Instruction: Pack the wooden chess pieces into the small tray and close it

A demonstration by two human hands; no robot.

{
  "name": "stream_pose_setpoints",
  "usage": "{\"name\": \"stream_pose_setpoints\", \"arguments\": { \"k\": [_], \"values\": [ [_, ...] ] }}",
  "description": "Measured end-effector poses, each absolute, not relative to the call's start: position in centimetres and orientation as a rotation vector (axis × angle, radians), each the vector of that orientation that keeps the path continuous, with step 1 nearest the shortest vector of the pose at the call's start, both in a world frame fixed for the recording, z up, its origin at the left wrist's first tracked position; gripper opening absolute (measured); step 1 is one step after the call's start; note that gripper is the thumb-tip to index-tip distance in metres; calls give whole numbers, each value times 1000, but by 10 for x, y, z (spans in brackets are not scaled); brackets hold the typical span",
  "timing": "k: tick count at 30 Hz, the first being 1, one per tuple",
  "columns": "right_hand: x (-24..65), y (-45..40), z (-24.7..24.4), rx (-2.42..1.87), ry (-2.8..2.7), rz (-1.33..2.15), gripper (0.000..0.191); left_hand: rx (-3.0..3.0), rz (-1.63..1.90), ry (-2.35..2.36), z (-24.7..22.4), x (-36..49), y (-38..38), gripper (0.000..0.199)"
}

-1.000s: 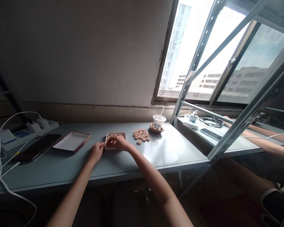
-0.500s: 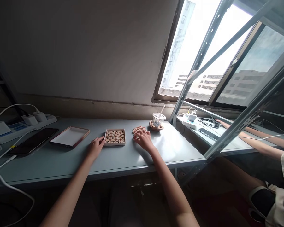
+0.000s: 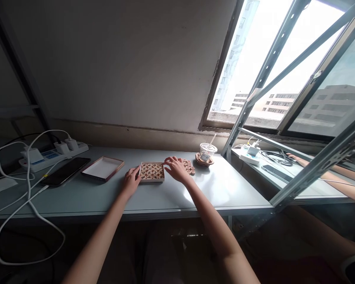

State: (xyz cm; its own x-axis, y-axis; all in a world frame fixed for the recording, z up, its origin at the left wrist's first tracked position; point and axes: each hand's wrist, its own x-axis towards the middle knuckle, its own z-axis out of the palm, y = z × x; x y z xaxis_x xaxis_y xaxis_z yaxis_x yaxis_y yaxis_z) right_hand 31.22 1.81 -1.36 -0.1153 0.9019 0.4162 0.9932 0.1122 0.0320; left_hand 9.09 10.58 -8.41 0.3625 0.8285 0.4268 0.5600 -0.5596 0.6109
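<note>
A shallow box (image 3: 152,181) of round wooden Chinese chess pieces (image 3: 149,172) sits on the desk, its pieces in neat rows with black characters up. My left hand (image 3: 131,180) grips the box at its left wall, thumb and fingers closed there. Over the box's right edge reaches my right hand (image 3: 176,169), fingers spread and curved, fingertips at the wall; no piece shows in them. Loose chess pieces (image 3: 189,167) with red characters lie in a cluster just right of that hand, partly hidden by it.
An open box lid (image 3: 103,169) lies on the left, beside a dark phone (image 3: 65,172) and a power strip (image 3: 51,154) with white cables. A lidded plastic cup (image 3: 207,152) stands in a brown dish (image 3: 200,161). Beyond the metal frame (image 3: 239,134), another person's arm rests at a neighbouring desk.
My right hand has moved left from the loose pieces to the box's right edge, uncovering part of the cluster. My left hand stays at the box. The view has turned somewhat left.
</note>
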Motion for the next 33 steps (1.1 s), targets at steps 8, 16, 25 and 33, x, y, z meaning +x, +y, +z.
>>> {"name": "stream_pose_setpoints", "arguments": {
  "k": [8, 16, 25, 33],
  "values": [
    [283, 69, -17, -2074, -2167, -407, 20, 2248, 1105, 1150, -91, 92, 110, 50],
    [299, 61, -39, -1968, -1958, -339, 16, 2193, 1086, 1107, -88, 94, 109, 45],
    [298, 65, -35, -1748, -1776, -103, 15, 2090, 1119, 961, -78, 90, 98, 60],
    [318, 64, -42, -2074, -1714, -219, 17, 1883, 1169, 1058, -80, 89, 97, 70]
  ]
}}
